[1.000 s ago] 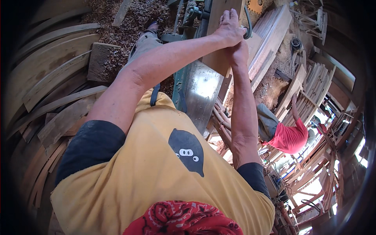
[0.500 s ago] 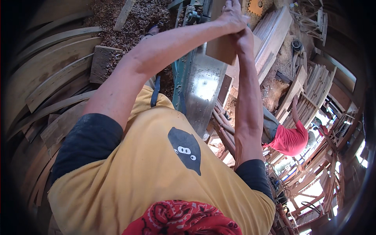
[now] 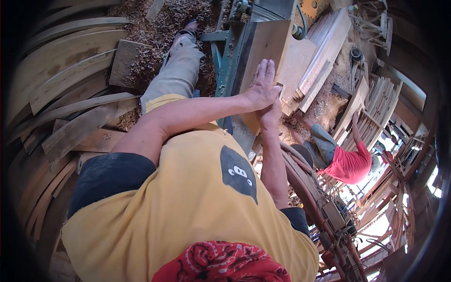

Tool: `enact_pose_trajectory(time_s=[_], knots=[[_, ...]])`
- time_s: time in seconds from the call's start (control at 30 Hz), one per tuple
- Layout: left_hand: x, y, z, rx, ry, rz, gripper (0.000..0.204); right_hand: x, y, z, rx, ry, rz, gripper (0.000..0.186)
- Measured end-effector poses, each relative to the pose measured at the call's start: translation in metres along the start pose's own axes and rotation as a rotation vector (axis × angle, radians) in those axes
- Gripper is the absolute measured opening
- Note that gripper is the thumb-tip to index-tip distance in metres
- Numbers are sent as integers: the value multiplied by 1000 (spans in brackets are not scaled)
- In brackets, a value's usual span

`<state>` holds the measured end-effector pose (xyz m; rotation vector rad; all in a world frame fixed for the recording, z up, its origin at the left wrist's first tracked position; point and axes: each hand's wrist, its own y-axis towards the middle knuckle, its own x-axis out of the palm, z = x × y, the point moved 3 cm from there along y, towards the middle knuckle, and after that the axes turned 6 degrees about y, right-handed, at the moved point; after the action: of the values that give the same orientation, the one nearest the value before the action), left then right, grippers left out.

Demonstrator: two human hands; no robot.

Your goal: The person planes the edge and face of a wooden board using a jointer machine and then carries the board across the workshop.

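Observation:
A long wooden board lies on the metal bed of a green woodworking machine, ahead of my body. My left hand rests on the board's upper face, near its closer end. The fingers of that hand are stretched out and point away from me. My right hand is at the closer end and right side of the board, just below the left hand and touching it. Its fingers are largely hidden, so I cannot tell whether they grip the board.
Wood shavings cover the floor at the far left. Curved planks line the left side. Stacked boards lie right of the machine. A co-worker in a red shirt bends by more timber at right. A cable loops near the machine's far end.
Both hands have come back toward my body, and much more of the board now shows beyond them. My torso has shifted, and an outstretched leg has come into view at left.

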<state>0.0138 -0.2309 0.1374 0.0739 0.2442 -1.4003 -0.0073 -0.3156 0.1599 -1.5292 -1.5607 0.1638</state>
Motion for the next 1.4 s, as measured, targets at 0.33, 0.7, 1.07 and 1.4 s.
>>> enact_pose_trajectory(time_s=[0.33, 0.7, 1.07, 1.4], knots=[[-23, 68, 9, -100, -24, -30, 88, 27, 56, -29, -24, -85, -8, 49], [-42, 148, 12, -147, -30, -45, 90, 59, 124, -67, -76, -179, -32, 43], [-54, 214, 15, -139, 26, 42, 91, 71, 192, -102, -206, -376, -100, 35], [-68, 289, 16, -180, 45, 1, 89, 101, 255, -148, -597, -1541, -184, 33]])
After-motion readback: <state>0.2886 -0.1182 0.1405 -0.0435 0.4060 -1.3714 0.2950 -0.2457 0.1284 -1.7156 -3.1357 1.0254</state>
